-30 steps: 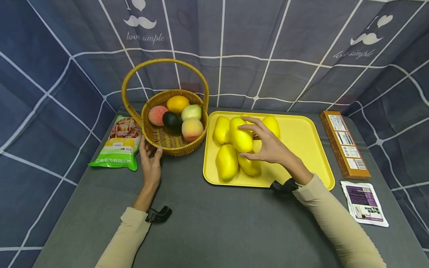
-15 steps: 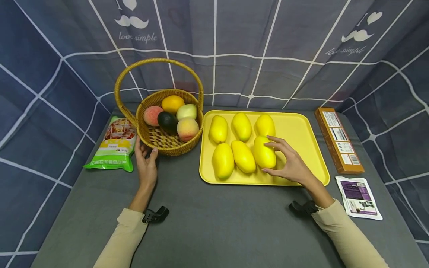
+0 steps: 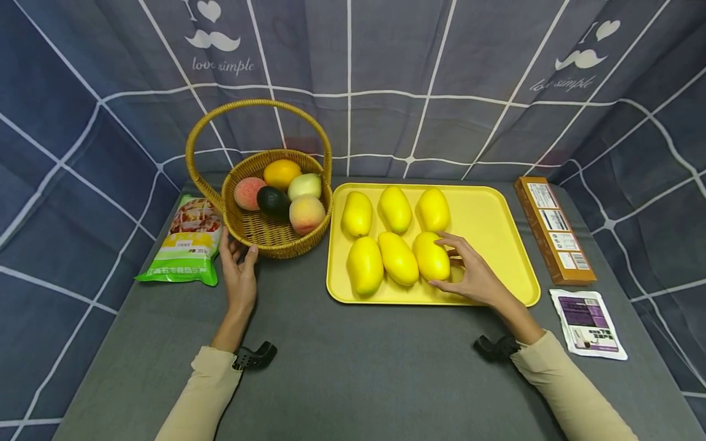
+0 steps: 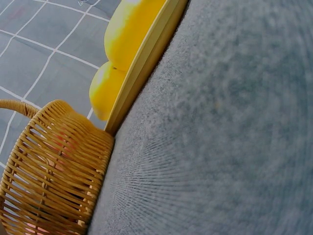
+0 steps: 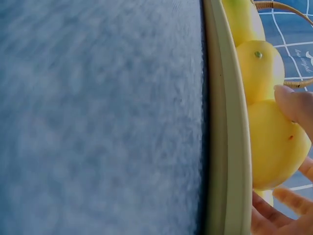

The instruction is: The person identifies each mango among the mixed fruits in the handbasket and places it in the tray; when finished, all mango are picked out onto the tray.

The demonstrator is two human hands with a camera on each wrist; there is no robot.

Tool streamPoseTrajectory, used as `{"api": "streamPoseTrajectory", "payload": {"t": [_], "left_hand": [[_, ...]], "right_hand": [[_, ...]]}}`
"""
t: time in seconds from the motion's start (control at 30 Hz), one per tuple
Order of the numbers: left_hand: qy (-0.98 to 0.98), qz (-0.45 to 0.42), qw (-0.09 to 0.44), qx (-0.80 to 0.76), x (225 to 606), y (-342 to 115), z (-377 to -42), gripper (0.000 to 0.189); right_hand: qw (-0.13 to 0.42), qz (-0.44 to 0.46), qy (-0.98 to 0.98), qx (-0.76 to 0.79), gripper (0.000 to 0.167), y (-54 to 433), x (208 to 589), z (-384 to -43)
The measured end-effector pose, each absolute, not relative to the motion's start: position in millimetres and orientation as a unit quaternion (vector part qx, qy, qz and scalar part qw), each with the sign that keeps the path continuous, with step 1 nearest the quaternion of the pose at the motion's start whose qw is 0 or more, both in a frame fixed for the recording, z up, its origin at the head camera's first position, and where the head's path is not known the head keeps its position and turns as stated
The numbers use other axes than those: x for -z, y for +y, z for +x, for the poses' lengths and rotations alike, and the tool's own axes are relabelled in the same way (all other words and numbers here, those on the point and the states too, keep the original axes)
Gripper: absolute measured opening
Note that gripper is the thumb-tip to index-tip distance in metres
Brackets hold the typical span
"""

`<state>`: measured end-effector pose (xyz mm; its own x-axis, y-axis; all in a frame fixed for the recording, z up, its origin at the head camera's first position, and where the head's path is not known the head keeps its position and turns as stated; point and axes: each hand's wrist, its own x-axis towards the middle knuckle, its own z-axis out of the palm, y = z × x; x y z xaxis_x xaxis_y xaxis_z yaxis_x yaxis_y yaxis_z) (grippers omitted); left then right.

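Note:
Several yellow mangoes lie in two rows on a yellow tray (image 3: 491,214). My right hand (image 3: 471,269) holds the front-row mango (image 3: 432,256) on the right, thumb at its near end and fingers over its far side. In the right wrist view this mango (image 5: 276,144) sits between thumb and fingers, beside a neighbouring mango (image 5: 261,71). My left hand (image 3: 239,282) rests against the near left side of a wicker basket (image 3: 278,250), thumb and fingers apart. Inside the basket are a dark avocado (image 3: 273,202), peaches (image 3: 306,214), an orange-yellow fruit (image 3: 282,174) and a pale green fruit (image 3: 304,185).
Left of the basket lies a green food packet (image 3: 187,245). A long brown box (image 3: 556,233) stands right of the tray, with a white and purple pouch (image 3: 588,323) in front of it. A grid-patterned curtain (image 3: 386,122) hangs behind the grey table (image 3: 353,367).
My right hand has brought the mango from above the other mangoes to the right end of the front row and lowered it. My left hand stays at the basket. The view has shifted slightly.

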<state>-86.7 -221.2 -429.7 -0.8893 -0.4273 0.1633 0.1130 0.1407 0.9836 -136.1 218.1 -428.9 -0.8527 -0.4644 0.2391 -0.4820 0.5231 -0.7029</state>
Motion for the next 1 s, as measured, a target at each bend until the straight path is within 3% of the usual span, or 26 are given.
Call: {"api": "streamPoseTrajectory", "payload": {"t": [0.47,1.0], "left_hand": [[-0.724,0.108,0.212,0.648,428,-222,-86,0.069],[-0.725,0.114,0.206,0.647,439,-226,-91,0.07]], "right_hand": [[-0.025,0.251,-0.873,-0.418,0.089,228,446,-142],[0.034,0.291,-0.88,-0.373,0.094,229,443,-140]]}}
